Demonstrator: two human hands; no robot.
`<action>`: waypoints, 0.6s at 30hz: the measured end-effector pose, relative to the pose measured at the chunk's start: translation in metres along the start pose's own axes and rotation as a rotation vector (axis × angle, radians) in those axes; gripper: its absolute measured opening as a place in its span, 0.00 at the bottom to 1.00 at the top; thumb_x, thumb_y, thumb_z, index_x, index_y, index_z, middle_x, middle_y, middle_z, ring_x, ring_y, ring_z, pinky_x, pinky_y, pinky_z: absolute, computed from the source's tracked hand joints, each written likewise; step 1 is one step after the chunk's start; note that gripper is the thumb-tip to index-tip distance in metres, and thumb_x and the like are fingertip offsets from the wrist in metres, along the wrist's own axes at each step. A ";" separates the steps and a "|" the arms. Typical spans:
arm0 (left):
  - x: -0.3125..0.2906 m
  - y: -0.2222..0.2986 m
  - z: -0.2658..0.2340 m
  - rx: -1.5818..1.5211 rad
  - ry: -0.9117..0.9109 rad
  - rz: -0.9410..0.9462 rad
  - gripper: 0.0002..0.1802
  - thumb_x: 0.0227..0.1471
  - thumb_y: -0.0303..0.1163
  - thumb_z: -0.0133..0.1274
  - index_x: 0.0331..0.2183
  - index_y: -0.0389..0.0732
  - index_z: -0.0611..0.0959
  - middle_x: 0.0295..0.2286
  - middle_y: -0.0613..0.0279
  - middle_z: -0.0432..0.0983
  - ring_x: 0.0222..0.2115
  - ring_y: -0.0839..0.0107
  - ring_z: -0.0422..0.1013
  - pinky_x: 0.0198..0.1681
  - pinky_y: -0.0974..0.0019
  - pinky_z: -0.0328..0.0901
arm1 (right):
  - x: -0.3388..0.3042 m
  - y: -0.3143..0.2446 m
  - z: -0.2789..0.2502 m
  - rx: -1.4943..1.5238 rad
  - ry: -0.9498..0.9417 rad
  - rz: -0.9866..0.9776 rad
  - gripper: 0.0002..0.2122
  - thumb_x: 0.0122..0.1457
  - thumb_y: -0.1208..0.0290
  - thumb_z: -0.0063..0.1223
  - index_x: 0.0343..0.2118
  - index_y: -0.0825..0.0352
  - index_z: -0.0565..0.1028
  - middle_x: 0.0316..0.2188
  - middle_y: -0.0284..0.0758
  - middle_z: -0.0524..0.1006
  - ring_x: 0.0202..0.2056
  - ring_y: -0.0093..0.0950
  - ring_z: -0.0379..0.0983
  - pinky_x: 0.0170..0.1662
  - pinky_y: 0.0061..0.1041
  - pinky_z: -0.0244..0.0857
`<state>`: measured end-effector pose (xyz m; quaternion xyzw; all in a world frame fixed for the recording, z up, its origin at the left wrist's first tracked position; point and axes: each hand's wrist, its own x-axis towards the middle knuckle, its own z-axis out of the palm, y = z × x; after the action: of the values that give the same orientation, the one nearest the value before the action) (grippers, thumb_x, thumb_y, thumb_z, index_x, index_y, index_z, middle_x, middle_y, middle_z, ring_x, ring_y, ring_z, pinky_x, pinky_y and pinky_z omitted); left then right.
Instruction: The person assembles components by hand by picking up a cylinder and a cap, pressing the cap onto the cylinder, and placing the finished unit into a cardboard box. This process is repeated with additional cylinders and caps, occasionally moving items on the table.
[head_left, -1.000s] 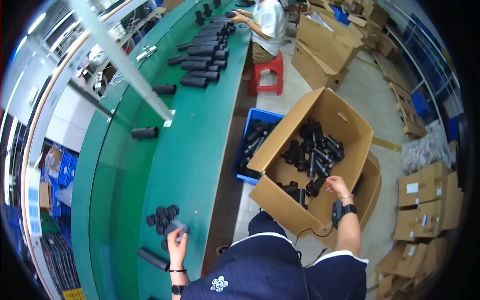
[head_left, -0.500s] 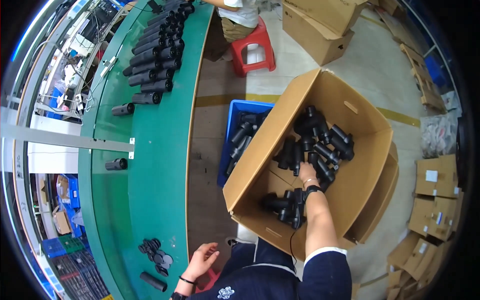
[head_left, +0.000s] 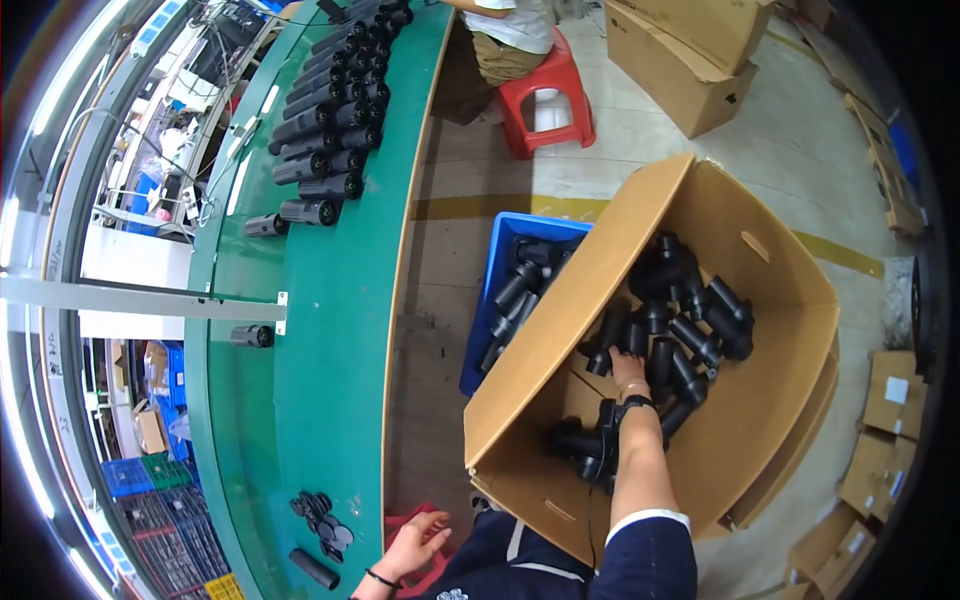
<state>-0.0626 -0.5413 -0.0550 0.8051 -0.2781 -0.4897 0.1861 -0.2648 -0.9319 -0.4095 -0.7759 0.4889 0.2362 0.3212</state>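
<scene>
My right hand [head_left: 628, 372] reaches down into a large cardboard box [head_left: 545, 345]. Its fingers close against a black plastic pipe fitting [head_left: 603, 358]; the fingertips are partly lost among the dark parts. More black fittings [head_left: 690, 340] lie in a loose heap beyond and to the right of this hand. A smaller cluster of black fittings [head_left: 575, 440] sits in the box's near left corner, beside my wrist. Held low by the green table's edge, my left hand [head_left: 418, 545] holds nothing, with its fingers apart and slightly bent.
Black cylinders [head_left: 325, 125] lie in rows on the green table [head_left: 335, 400]; black discs [head_left: 322, 520] and one tube [head_left: 314, 568] lie nearer. A blue crate [head_left: 478, 350] of black parts adjoins the box. A person sits on a red stool [head_left: 548, 95] beyond; cartons [head_left: 665, 65] stand behind.
The view has shifted, so the surroundings appear farther right. Within the box my right hand has moved slightly left, along with the fitting at its fingers. My left hand stays empty by the table.
</scene>
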 end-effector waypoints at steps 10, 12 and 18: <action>-0.006 0.010 -0.018 -0.187 -0.056 0.110 0.17 0.57 0.31 0.53 0.48 0.37 0.76 0.38 0.60 0.75 0.39 0.73 0.72 0.42 0.70 0.68 | -0.132 -0.010 -0.051 0.021 0.100 -0.342 0.25 0.40 0.79 0.58 0.46 0.64 0.66 0.35 0.50 0.75 0.41 0.49 0.72 0.44 0.43 0.67; -0.005 0.002 -0.021 -0.263 -0.048 0.134 0.17 0.58 0.32 0.53 0.48 0.37 0.76 0.37 0.63 0.75 0.38 0.76 0.71 0.43 0.72 0.67 | -0.191 -0.013 -0.081 0.135 0.163 -0.386 0.27 0.39 0.82 0.57 0.47 0.64 0.66 0.34 0.50 0.75 0.40 0.49 0.72 0.42 0.42 0.67; -0.005 -0.003 -0.034 -0.741 -0.242 0.245 0.21 0.59 0.39 0.52 0.51 0.41 0.75 0.39 0.68 0.76 0.39 0.79 0.69 0.46 0.72 0.65 | -0.376 -0.097 -0.192 0.194 0.075 -0.358 0.25 0.35 0.76 0.62 0.42 0.65 0.70 0.27 0.40 0.73 0.32 0.39 0.73 0.37 0.33 0.68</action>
<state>-0.0337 -0.5354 -0.0383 0.5812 -0.1964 -0.6221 0.4864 -0.3212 -0.8129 0.0034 -0.8241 0.3752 0.0982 0.4128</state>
